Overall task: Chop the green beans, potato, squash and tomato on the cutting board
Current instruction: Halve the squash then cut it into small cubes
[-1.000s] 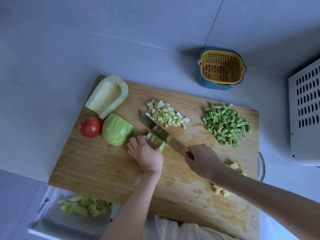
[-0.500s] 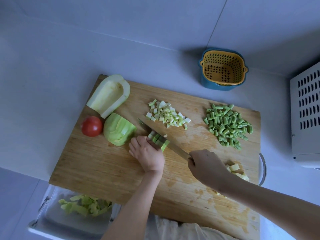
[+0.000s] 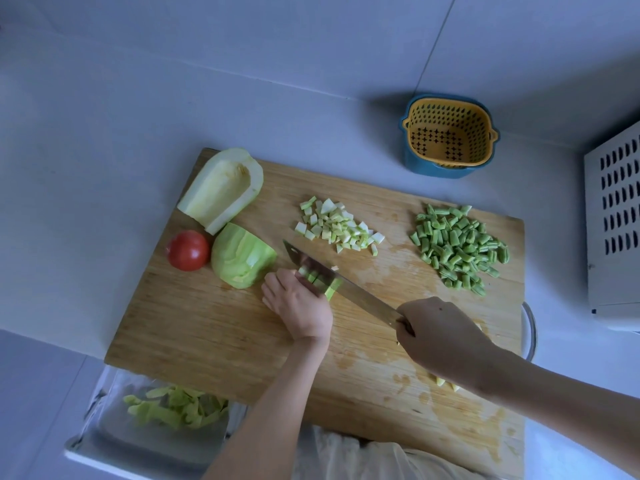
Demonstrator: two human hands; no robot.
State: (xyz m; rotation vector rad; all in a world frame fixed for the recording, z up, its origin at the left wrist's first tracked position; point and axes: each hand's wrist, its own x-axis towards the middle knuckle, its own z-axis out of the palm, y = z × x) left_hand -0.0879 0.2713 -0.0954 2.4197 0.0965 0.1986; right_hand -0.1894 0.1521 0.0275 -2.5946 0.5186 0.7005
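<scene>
On the wooden cutting board [image 3: 214, 334], my left hand [image 3: 298, 304] holds down a bundle of squash strips [image 3: 320, 280] with curled fingers. My right hand [image 3: 438, 336] grips the handle of a knife [image 3: 339, 284], whose blade lies across the strips right beside my left fingertips. A pile of diced squash [image 3: 337, 226] lies behind the blade, and chopped green beans [image 3: 457, 247] sit at the right. A hollowed squash half [image 3: 221, 190], a peeled squash piece [image 3: 242, 256] and a whole tomato [image 3: 188, 251] are at the board's left. Potato pieces [image 3: 445, 382] peek from under my right arm.
A yellow strainer in a blue basket [image 3: 448, 136] stands behind the board on the counter. A white vented appliance [image 3: 613, 223] is at the right edge. A clear container with green peels [image 3: 173, 408] sits below the board's front left. A glass bowl rim [image 3: 530, 330] shows at the board's right.
The knife blade has shifted along the squash strips toward my left fingers, with more of its flat side showing. Both hands have stayed in nearly the same place.
</scene>
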